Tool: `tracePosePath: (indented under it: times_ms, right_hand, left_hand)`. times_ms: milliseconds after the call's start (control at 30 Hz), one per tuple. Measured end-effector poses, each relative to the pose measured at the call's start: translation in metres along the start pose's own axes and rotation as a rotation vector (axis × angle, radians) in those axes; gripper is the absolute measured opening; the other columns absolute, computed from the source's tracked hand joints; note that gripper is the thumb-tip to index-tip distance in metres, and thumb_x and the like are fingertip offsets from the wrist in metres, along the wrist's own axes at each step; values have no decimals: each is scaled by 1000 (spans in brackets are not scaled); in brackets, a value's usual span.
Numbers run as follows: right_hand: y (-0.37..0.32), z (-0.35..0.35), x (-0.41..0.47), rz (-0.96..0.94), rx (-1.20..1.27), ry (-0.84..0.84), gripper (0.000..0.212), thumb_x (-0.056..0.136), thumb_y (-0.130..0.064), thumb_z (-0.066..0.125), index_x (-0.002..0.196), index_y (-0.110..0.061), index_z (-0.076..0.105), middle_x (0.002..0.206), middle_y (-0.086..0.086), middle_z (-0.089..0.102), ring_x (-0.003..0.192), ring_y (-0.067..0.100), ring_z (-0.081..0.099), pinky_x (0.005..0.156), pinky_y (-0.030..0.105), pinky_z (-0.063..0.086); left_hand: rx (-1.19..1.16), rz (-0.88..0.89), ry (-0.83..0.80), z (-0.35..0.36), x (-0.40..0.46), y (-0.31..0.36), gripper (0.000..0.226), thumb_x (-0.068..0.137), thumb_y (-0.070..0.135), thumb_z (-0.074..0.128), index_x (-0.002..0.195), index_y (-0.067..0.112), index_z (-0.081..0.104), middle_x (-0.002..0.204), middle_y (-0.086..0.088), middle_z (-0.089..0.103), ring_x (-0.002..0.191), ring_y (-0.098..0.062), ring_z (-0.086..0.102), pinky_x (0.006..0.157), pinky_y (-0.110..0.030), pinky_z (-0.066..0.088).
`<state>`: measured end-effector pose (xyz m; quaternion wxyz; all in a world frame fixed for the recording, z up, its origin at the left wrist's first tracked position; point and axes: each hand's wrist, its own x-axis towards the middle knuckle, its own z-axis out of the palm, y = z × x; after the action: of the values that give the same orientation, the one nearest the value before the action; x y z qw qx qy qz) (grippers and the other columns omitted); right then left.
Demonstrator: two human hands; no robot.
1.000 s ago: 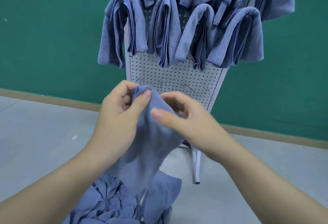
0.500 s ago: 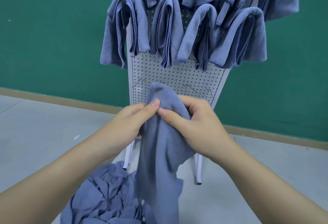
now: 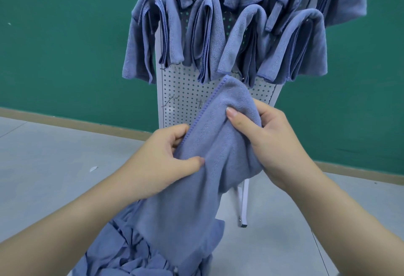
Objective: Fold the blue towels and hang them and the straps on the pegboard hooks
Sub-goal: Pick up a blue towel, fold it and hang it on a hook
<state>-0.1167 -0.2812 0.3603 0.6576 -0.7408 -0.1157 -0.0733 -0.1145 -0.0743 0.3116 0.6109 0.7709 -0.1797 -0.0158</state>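
Observation:
I hold one blue towel (image 3: 209, 144) up in front of the white pegboard (image 3: 185, 92). My left hand (image 3: 161, 162) pinches its stitched left edge between thumb and fingers. My right hand (image 3: 269, 142) grips the bunched upper right part, thumb pressed on the front. The towel's lower end hangs down onto a pile of blue towels (image 3: 131, 254) at the bottom. Several folded blue towels (image 3: 203, 35) hang from hooks across the upper pegboard. Bare metal hooks (image 3: 172, 100) show on the board just left of the held towel. No straps can be made out.
A green wall (image 3: 54, 46) with a tan baseboard stands behind the pegboard. The board's white leg (image 3: 243, 205) reaches the grey floor (image 3: 43, 177) at lower right. A small white scrap (image 3: 94, 168) lies on the floor to the left.
My left hand has slid down the towel's left edge while my right hand kept the top, so the towel now spreads wider between them. The view has shifted slightly.

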Motion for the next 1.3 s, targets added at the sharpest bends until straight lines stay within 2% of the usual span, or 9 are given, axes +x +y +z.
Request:
tracePosePath:
  times_ms: [167,367,467,567,733,833,933,1133,1300]
  right_hand:
    - [-1,-4,1,26,18,-19,15,99,-17,66,106,-7,74,110,18,75,93,19,70,96,52,55]
    - [-2,-7,1,42,49,-45,16,99,-16,65,108,-4,73,109,17,76,92,19,72,90,43,59]
    - [-2,-7,1,21,37,-32,16,99,-15,66,107,-3,73,108,19,75,90,19,71,89,44,59]
    - [-1,-6,1,-5,13,-27,15,98,-15,67,106,-5,74,108,21,74,90,19,69,88,45,58]
    - [-3,-9,0,-49,-42,-15,9,95,-13,71,99,-10,78,103,17,76,86,15,69,82,35,57]
    - [-4,-10,0,-47,-43,-15,8,94,-13,72,98,-10,79,101,15,77,84,13,70,81,33,58]
    - [-5,-8,-1,-53,-52,-8,8,94,-13,73,97,-10,79,101,18,76,84,15,69,82,37,57]
    - [-6,-1,-5,-23,-35,-64,10,95,-16,72,100,-11,79,104,18,76,92,21,71,96,54,55]
    - [-8,-2,-5,27,7,-105,12,96,-18,71,104,-11,76,107,16,77,104,33,74,100,57,55]
  left_hand:
    - [47,-25,-10,1,1,-3,35,76,18,67,110,10,68,112,-15,75,111,-40,69,92,-63,56]
    - [-81,-39,-6,7,-2,0,38,81,18,73,118,12,71,115,-2,78,110,-21,73,96,-39,59]
    - [-74,-53,57,6,0,-1,35,79,23,77,112,10,73,108,-6,79,107,-27,74,96,-47,59]
    - [-52,-136,91,4,1,-3,53,71,42,84,108,5,72,104,-14,78,105,-37,73,94,-61,56]
    - [105,-184,112,1,1,-4,36,76,40,82,99,12,77,94,-10,79,97,-32,75,87,-60,58]
    - [162,-204,81,0,0,-4,42,74,46,75,94,9,75,96,-16,77,95,-36,75,88,-62,56]
    - [182,-202,33,-1,-1,-4,40,73,46,72,96,13,75,98,-13,77,101,-36,72,90,-60,56]
    - [62,-237,-91,2,-3,0,47,75,33,75,121,24,69,113,8,78,107,-14,74,100,-47,56]
    - [27,-165,-14,5,-3,6,37,86,14,78,120,19,68,113,6,78,109,-12,72,100,-42,56]
